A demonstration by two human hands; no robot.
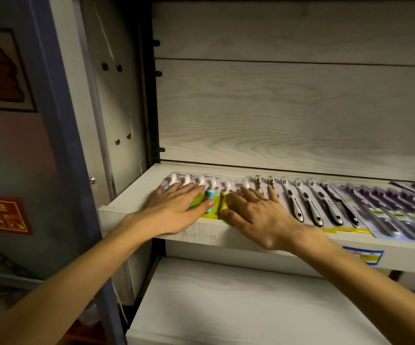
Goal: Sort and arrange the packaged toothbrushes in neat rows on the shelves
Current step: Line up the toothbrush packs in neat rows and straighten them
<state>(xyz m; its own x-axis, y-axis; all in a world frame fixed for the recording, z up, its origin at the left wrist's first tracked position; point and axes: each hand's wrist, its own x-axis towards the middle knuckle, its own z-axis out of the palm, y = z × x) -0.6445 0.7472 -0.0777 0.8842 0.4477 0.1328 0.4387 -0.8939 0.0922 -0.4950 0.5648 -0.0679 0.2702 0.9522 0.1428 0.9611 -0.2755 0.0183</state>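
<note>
Packaged toothbrushes lie flat in a row along the pale wooden shelf (132, 192). At the left end are small packs with green and yellow cards (212, 202) and white brush heads. My left hand (176, 207) rests palm down on these packs, fingers spread. Beside it, my right hand (256, 215) lies flat on the neighbouring packs, fingers apart, thumb at the shelf's front edge. To the right lie black-and-white handled brushes (311, 207), then purple packs (395, 210). Neither hand grips anything.
A lower shelf board (226, 305) juts out below. The cabinet's left side panel (117, 108) with screw holes stands close to my left hand. A blue price label (362, 255) sits on the shelf's front edge. Red signs hang on the wall at far left.
</note>
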